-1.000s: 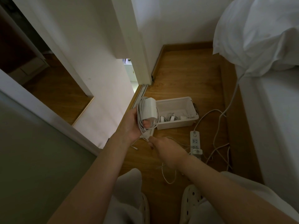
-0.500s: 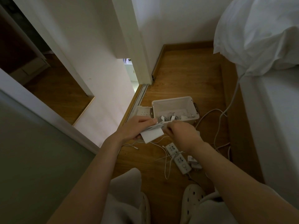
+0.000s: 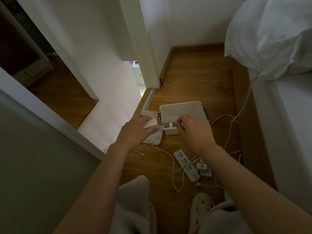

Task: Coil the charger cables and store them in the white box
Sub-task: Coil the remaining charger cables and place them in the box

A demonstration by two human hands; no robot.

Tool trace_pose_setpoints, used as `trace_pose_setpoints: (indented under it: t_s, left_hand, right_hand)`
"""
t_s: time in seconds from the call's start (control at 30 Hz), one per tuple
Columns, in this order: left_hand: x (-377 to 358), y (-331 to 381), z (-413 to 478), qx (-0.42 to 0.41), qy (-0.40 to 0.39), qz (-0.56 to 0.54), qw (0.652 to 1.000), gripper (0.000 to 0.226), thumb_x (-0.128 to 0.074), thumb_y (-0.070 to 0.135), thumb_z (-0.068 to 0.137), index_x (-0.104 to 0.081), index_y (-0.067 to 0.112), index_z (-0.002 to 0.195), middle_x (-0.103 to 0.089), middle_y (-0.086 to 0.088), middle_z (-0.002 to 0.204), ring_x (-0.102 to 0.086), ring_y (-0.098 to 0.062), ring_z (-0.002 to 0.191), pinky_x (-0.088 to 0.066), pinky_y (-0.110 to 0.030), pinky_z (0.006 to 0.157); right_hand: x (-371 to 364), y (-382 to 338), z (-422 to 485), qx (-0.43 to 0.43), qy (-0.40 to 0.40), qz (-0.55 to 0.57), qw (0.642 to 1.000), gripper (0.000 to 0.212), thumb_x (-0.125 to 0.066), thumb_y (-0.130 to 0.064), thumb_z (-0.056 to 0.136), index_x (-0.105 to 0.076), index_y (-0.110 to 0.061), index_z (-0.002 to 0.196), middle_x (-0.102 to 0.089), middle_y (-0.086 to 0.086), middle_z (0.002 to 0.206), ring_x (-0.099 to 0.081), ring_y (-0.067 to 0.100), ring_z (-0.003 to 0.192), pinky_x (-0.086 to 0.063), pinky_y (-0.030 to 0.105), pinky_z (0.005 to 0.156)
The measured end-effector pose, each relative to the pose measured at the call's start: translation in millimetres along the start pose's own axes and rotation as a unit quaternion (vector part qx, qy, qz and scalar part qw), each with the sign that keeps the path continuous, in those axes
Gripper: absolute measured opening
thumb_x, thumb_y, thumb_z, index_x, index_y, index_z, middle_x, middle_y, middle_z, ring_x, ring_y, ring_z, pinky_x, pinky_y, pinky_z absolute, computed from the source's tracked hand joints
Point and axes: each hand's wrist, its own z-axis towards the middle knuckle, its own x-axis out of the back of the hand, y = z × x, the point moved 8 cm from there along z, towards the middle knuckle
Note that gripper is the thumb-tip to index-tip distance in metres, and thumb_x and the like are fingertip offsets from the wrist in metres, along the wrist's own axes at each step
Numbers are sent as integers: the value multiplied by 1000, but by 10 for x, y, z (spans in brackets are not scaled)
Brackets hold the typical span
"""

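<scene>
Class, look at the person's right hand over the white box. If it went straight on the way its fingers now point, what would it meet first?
Probably the coiled chargers lying in the white box. The right hand points forward-left over the box's near end, fingertips almost on them. Depth is unclear from this single view.

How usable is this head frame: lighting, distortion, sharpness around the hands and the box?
Head view: dim and underexposed, brightest through the door gap; wide-angle bending at the edges; left hand and right hand at the white box are soft, and its contents are hard to make out.
</scene>
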Motion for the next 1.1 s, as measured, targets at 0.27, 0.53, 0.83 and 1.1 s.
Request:
trace_pose_setpoints:
  t_s: [0.27,0.53,0.83,1.1]
  left_hand:
    - [-16,-150,61,84,83,-44,992,45,-42,43,96,-40,16,133,-42,-10,127,-50,-19,101,-41,-25,77]
    - [-109,-318,90,203,81,-374,901,45,-34,46,98,-39,9,124,-53,-9,109,-60,-15,77,-49,-15,44]
    - [-234,-50,28,222,-10,-754,618,29,-39,31,100,-55,9,110,-58,-16,105,-58,-24,92,-53,-32,77]
    - [-150,34,61,148,-98,-652,737,39,-45,44,91,-76,23,81,-63,-4,78,-43,-16,68,-30,-20,45]
  right_hand:
    - [1,-393,-161,75,-9,87,993,30,-32,-31,102,-56,-20,117,-60,-2,106,-54,9,77,-43,21,65]
    - [-313,-726,-333,158,-97,43,982,53,-43,-11,98,-22,-17,146,-52,6,122,-60,21,95,-55,35,76]
    - [-474,-689,-366,182,-151,43,971,38,-40,-7,98,-40,-16,135,-57,5,113,-61,22,94,-43,26,68]
    - [-567,-274,-226,104,-179,52,977,29,-43,-12,98,-52,-23,123,-59,2,114,-58,18,97,-36,23,72]
